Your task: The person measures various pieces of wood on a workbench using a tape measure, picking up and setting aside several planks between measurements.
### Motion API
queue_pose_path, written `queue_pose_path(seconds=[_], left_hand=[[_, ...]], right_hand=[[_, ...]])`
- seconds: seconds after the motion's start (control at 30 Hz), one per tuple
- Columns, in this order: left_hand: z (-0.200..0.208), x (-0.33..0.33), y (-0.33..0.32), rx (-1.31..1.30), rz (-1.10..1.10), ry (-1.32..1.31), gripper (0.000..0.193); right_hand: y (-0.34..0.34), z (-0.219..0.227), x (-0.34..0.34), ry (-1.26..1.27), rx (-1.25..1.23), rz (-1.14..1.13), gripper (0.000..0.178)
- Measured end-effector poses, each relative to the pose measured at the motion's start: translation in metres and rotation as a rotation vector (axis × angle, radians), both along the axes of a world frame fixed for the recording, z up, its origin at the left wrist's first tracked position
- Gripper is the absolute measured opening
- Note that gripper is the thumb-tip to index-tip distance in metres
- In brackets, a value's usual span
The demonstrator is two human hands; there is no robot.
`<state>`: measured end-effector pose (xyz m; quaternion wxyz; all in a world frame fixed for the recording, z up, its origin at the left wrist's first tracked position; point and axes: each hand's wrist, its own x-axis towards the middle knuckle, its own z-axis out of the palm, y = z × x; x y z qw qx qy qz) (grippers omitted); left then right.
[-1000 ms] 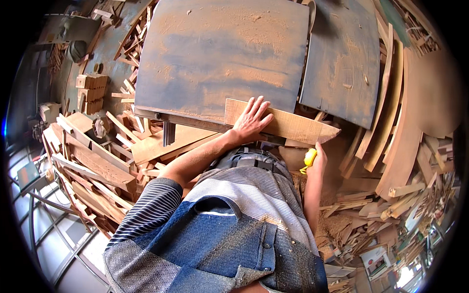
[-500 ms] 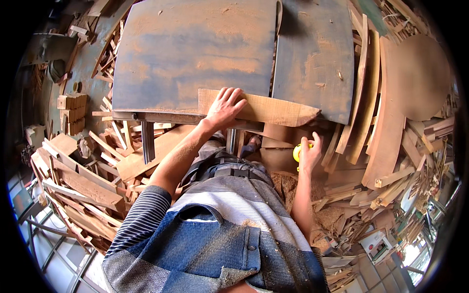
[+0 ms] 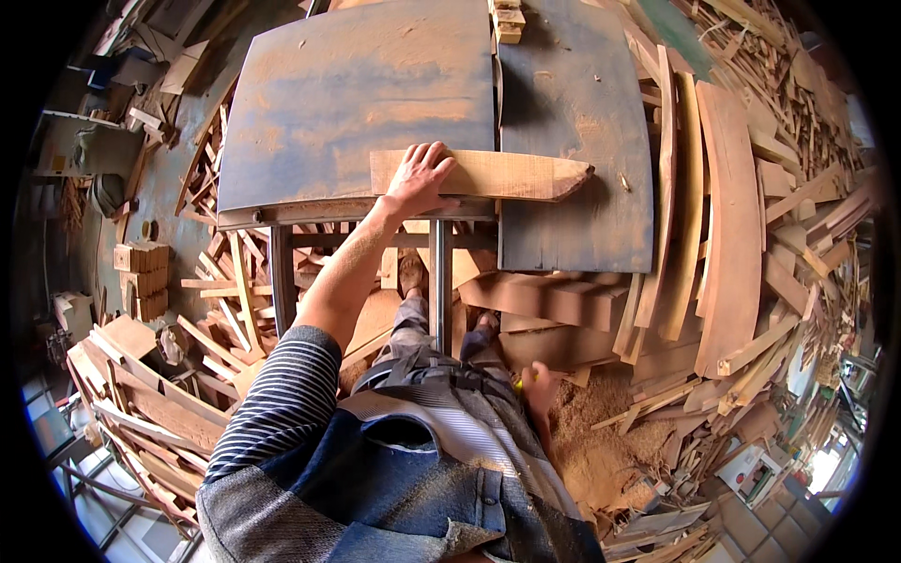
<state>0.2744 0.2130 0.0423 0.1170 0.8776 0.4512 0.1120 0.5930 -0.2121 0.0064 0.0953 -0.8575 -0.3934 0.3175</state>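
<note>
A pale wooden board (image 3: 511,174) with a curved, tapered right end lies across the near part of the dusty metal table (image 3: 357,103), spanning the gap between its two plates. My left hand (image 3: 419,178) rests over the board's left half, fingers across its top and thumb at its near edge. My right hand (image 3: 540,387) is low beside my hip, its fingers curled and partly blurred. A bit of a yellow tape measure (image 3: 519,385) shows at its fingers; most of it is hidden.
Small wood blocks (image 3: 508,21) sit at the far end of the gap. Long curved boards (image 3: 727,225) lean along the table's right side. Offcuts (image 3: 150,394) are heaped at left. Sawdust (image 3: 601,441) covers the floor at right. A metal leg (image 3: 441,281) stands under the table edge.
My right hand has dropped back toward my hip with the tape measure. The board sits farther onto the table, my left hand still on it. The view has shifted, showing my feet.
</note>
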Motion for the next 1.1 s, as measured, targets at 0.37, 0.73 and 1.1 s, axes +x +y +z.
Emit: queue_pose_path(seconds=[0.37, 0.73, 1.1], left_hand=[[0.007, -0.011, 0.173, 0.001, 0.038, 0.062, 0.077], [-0.010, 0.025, 0.207, 0.082, 0.037, 0.039, 0.082], [-0.018, 0.031, 0.239, 0.032, 0.061, 0.021, 0.084]], right_hand=[[0.029, 0.008, 0.031, -0.117, -0.239, -0.055, 0.034], [0.029, -0.009, 0.065, -0.076, -0.118, -0.169, 0.033], [0.165, 0.049, 0.108, 0.059, 0.217, -0.140, 0.031]])
